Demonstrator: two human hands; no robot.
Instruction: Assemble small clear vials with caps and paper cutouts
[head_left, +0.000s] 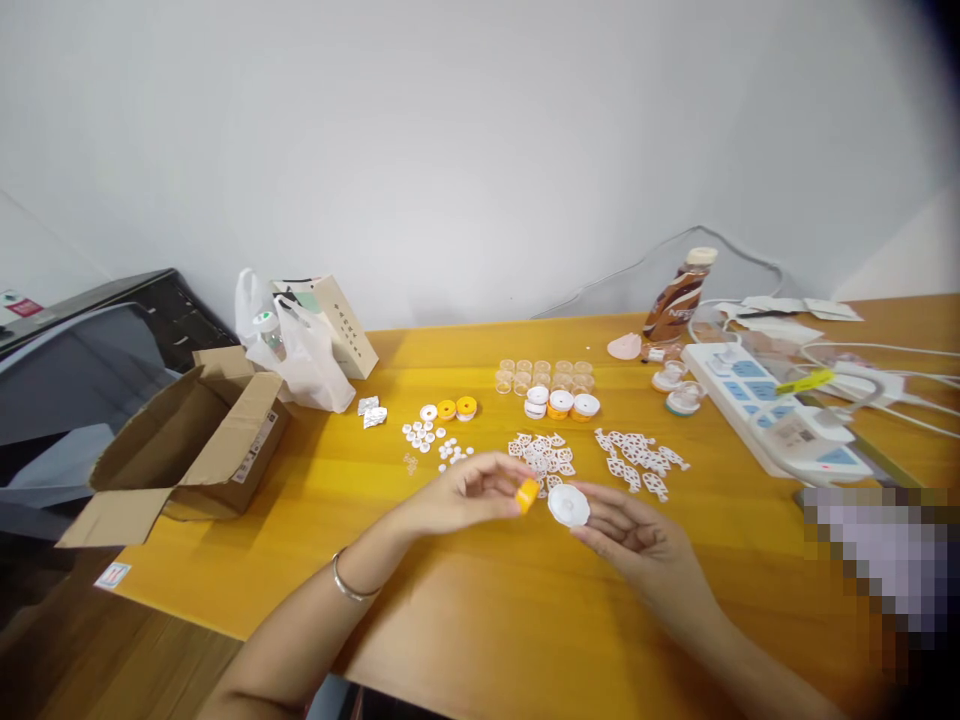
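Observation:
My left hand (484, 490) pinches a small orange plastic piece (527, 495) between thumb and fingers. Just to its right, my right hand (630, 530) grips a white round plastic part (568, 506) by its edge, its face turned toward me. A narrow gap separates the two parts. Behind them lies a pile of white lattice-shaped pieces (541, 455), with a second pile of white lattice pieces (637, 458) to the right. Small white discs (424, 437) are scattered at the left, near two orange round parts (457, 408). White and orange round cases (561, 404) stand in a row.
Clear plastic cups (544, 375) stand behind the cases. At the left are an open cardboard box (217, 440), a white plastic bag (307, 370) and a paper bag (345, 325). A drink bottle (679, 300) and a power strip (750, 400) with cables occupy the right.

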